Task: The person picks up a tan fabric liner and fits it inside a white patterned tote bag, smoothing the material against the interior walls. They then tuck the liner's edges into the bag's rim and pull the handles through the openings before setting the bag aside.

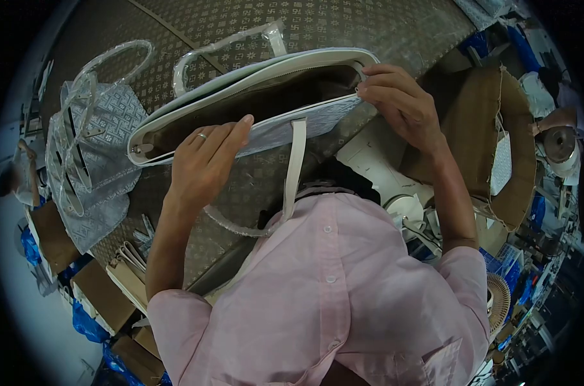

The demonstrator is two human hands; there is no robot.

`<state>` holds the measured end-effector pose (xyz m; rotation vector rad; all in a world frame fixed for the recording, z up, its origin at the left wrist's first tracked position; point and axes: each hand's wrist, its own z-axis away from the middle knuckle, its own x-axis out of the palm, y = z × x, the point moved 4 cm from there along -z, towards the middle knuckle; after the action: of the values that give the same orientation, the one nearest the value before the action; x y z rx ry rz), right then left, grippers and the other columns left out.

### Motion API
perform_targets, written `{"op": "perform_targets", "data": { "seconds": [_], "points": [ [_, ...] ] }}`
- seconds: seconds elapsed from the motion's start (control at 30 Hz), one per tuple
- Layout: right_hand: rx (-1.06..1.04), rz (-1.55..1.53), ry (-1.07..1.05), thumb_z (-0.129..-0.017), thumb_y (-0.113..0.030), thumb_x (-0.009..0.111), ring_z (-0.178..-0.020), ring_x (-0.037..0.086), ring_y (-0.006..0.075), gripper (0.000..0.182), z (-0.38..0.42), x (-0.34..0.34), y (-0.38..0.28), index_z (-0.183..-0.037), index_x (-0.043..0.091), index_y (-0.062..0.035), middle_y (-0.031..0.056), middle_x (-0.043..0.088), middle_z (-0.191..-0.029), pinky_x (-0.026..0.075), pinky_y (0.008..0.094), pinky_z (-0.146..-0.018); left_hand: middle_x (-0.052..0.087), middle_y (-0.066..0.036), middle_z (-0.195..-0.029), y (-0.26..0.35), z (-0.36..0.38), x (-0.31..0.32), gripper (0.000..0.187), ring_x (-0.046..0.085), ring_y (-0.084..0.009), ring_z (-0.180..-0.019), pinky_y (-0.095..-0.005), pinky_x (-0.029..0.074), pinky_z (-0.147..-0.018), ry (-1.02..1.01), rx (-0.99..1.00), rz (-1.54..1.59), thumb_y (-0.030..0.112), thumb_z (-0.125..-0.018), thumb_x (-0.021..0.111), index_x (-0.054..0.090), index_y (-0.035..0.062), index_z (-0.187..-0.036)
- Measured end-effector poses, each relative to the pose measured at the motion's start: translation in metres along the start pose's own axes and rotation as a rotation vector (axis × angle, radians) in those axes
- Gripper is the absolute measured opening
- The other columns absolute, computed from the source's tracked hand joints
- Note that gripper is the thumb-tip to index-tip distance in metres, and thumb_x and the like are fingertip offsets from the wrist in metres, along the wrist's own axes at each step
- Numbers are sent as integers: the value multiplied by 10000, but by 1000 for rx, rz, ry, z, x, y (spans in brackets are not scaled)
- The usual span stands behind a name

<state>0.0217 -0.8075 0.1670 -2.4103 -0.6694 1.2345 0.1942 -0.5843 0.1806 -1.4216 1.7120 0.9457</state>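
Observation:
A white patterned handbag (330,117) lies on the brown patterned table, its zipped mouth open and its dark lining showing. My left hand (205,157), with a ring on one finger, is closed over the bag's near rim, left of the middle. At the bag's right end, my right hand (401,103) pinches the corner of the rim by the zipper's end. One strap (296,161) hangs down on the near side towards my shirt. The other strap (231,48), wrapped in clear plastic, rests on the table beyond the bag.
More patterned bags (102,135) with plastic-wrapped straps lie at the table's left. A large cardboard box (462,135) stands at the right. Beyond it is a person's hand (555,120); another person (25,177) is at the far left. Boxes (102,289) stand at lower left.

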Motion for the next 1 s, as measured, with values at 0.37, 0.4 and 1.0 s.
{"op": "perform_targets", "data": {
  "seconds": [0.37,0.4,1.0],
  "points": [
    [21,-24,11,-714,82,665,-1013,606,277,273,-2,1,-3,-960,660,-37,80,636,-936,512,349,-820,641,-80,-873,1,0,-1,376,639,-208,-761,-308,528,-649,-15,-26,88,-21,-715,662,618,-15,-1087],
    [28,-16,14,-717,84,660,-1008,606,277,268,-1,1,-3,-957,659,-36,79,634,-932,511,350,-817,644,-82,-879,2,-1,-2,372,640,-207,-759,-308,528,-645,-13,-39,95,-24,-712,661,619,-16,-1082],
    [11,9,0,-739,20,682,-1018,588,249,261,1,1,0,-978,675,-85,69,620,-961,484,378,-889,640,-109,-912,10,-14,-5,371,630,-234,-743,-323,495,-603,-101,-84,220,-42,-752,613,644,28,-1115]
  ]
}}
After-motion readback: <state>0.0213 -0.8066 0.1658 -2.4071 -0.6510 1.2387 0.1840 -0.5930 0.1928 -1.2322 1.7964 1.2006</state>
